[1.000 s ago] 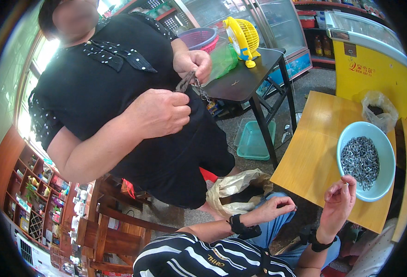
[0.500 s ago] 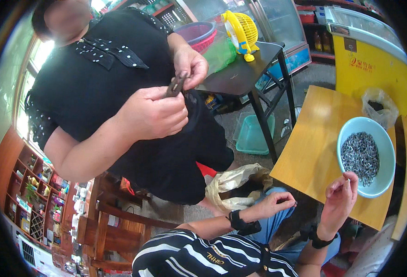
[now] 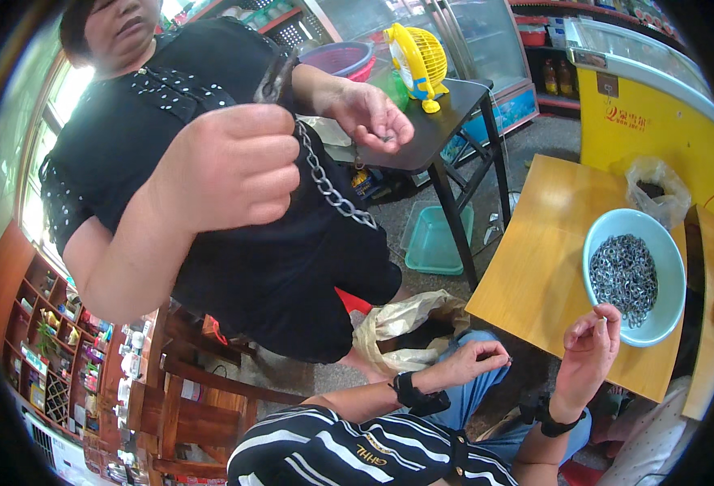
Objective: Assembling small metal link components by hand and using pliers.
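Observation:
At the lower middle, my left hand (image 3: pixel 468 364) is closed in a pinch above my knee; a tiny dark bit shows at its fingertips, too small to name. Raised beside the pale blue basin (image 3: pixel 673 279), my right hand (image 3: pixel 588 350) also pinches with thumb and forefinger; what lies between them is too small to make out. Grey metal chain links (image 3: pixel 624 275) are heaped in the basin. Across from me, a person in black grips a blurred dark tool (image 3: pixel 276 77) in a fist, with a metal chain (image 3: pixel 320 176) hanging by it. Their other hand (image 3: pixel 373 117) holds something small.
The basin stands on a wooden table (image 3: pixel 527 243) with a clear plastic bag (image 3: pixel 656 190) behind it. An open cream sack (image 3: pixel 397 316) sits by my knee. Farther off are a black table (image 3: pixel 446 121) with a yellow fan (image 3: pixel 422 65), a green tub (image 3: pixel 438 243) and a yellow freezer (image 3: pixel 656 134).
The other person's hands have moved apart, the fist rising nearer with the tool; a chain now shows hanging by it. My hands keep their pinches. The whole view has shifted slightly.

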The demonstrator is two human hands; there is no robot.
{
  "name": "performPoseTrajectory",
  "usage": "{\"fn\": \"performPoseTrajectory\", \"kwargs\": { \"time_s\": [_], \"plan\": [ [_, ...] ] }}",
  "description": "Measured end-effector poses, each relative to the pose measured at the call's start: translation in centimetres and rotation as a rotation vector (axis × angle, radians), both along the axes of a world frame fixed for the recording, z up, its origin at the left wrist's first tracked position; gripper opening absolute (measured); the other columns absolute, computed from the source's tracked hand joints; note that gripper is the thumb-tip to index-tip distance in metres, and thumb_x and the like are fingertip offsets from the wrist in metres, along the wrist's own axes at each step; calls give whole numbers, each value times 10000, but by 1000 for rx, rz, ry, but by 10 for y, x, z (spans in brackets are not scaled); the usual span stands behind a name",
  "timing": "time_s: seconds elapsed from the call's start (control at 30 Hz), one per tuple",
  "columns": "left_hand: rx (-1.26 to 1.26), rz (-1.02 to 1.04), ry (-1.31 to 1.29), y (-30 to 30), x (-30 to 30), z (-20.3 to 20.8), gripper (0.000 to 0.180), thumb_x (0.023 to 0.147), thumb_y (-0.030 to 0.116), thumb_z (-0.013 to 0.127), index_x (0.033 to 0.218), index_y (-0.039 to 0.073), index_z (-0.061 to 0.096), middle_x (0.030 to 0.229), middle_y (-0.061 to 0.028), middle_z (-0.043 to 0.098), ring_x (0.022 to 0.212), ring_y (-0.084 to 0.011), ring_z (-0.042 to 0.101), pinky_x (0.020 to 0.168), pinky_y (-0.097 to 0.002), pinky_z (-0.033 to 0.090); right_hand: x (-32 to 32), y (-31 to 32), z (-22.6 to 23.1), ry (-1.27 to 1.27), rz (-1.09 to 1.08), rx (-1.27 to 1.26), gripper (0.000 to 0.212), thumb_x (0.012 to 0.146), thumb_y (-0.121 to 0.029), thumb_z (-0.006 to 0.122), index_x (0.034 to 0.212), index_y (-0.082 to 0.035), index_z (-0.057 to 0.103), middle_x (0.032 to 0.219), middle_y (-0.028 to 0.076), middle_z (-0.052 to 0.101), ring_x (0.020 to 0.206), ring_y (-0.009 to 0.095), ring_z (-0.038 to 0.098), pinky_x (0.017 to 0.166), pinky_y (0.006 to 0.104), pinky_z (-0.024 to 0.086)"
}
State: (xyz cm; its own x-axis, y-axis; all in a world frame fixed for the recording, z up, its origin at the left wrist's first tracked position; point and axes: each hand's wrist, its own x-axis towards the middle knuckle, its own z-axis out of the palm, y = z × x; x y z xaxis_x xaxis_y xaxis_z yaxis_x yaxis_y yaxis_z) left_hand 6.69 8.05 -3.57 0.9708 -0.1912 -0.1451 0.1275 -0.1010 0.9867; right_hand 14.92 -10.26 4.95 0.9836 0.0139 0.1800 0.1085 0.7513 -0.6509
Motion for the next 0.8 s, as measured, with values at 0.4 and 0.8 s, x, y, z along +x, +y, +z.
{"fn": "performPoseTrajectory", "kwargs": {
  "time_s": [0.4, 0.8],
  "plan": [
    [-43, 10, 31, -2, -2, 6, 215, 932, 226, 556, 952, 17, 598, 932, -10, 618, 894, -67, 547, 815, -235, 434, -3, -2, 2, 10, -22, -8, 177, 921, -162, 490, 1040, -31, 498, 681, 37, 486, 588, 88, 467, 490, 196, 355],
    [-14, 15, 19, 0, -3, 7, 213, 936, 233, 549, 939, 26, 598, 936, -9, 616, 903, -72, 544, 827, -241, 428, -5, -2, 1, -3, -21, -31, 200, 922, -185, 493, 1049, -30, 495, 681, 34, 474, 585, 89, 464, 488, 197, 353]
  ]
}}
